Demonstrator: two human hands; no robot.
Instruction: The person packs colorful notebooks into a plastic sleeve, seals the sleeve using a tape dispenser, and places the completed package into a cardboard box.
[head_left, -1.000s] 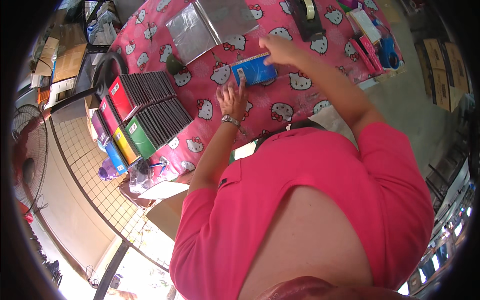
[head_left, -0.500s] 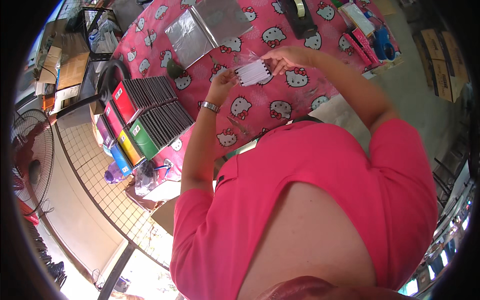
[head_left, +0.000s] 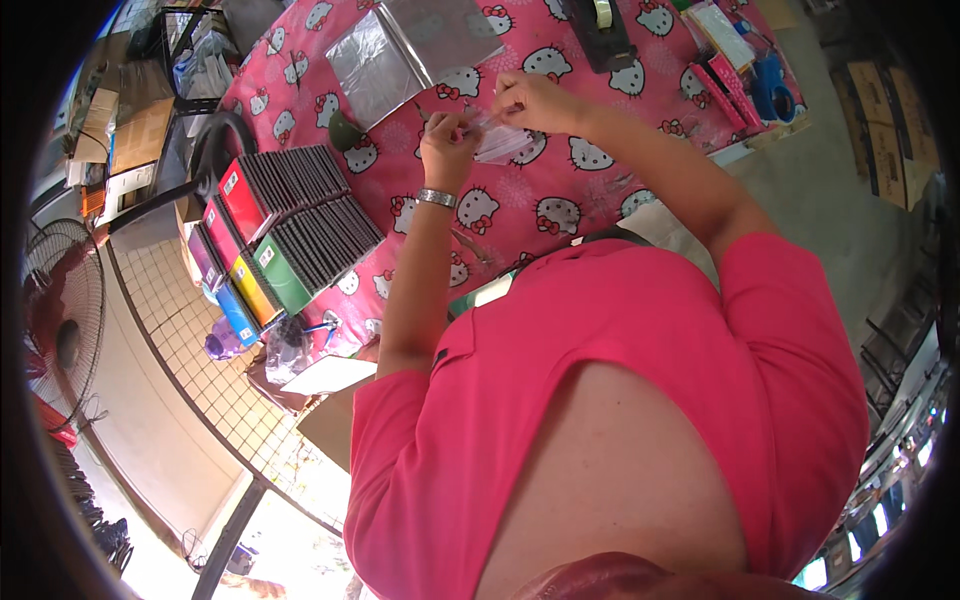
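Note:
A small white bundle [head_left: 505, 150], wrapped in a clear plastic bag [head_left: 482, 124], is between my hands over the pink table. My left hand [head_left: 450, 138], with a metal watch band at the wrist, pinches the bag's left side. Fingers of my right hand [head_left: 537, 103] are closed at the bag's upper edge, above the bundle. Glare on the plastic blurs what is inside. Just beyond lie flat clear plastic sheets or bags [head_left: 378, 68] and a dark green rounded object [head_left: 344, 133].
Rows of spiral notebooks [head_left: 310, 220] with coloured covers stand at the table's left. A black tape dispenser [head_left: 600, 35] is at the back. To the right sit a pink holder [head_left: 725, 88] and blue tape roll [head_left: 770, 88]. A fan [head_left: 68, 310] stands far left.
My right hand has moved up and left, closer to my left hand, from the bundle's right end to the plastic's upper edge. The bundle's dark-ringed edges no longer show clearly.

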